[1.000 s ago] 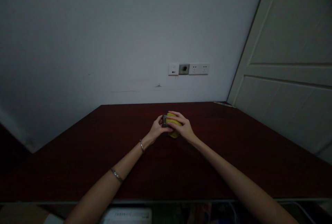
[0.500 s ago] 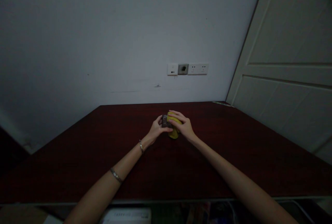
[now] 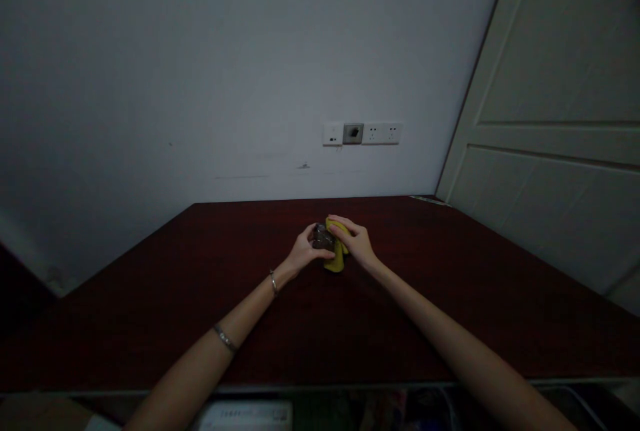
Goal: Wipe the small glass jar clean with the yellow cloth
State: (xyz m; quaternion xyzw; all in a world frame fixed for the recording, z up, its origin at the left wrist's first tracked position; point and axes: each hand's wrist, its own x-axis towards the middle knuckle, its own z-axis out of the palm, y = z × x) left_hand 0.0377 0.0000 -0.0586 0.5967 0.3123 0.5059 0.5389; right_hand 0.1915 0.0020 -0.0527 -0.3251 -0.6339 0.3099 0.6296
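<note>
Near the middle of the dark red table (image 3: 240,298), my left hand (image 3: 302,250) is closed round a small dark, shiny, see-through object (image 3: 323,238), perhaps a glass or jar; its exact kind is hard to make out in the dim light. My right hand (image 3: 356,243) grips a yellow cloth (image 3: 336,263) and presses it against the right side of that object. Part of the cloth hangs down below the fingers, close to my left thumb. Two bracelets circle my left wrist and forearm.
On the wall behind the table is a row of sockets (image 3: 381,133). A pale panelled door (image 3: 555,204) borders the right side. Under the table's front edge lie a white box-like thing (image 3: 245,416) and dark clutter.
My right hand has shifted slightly right and down with the cloth, showing more of the dark object. My left hand stays nearly in place, still round the object.
</note>
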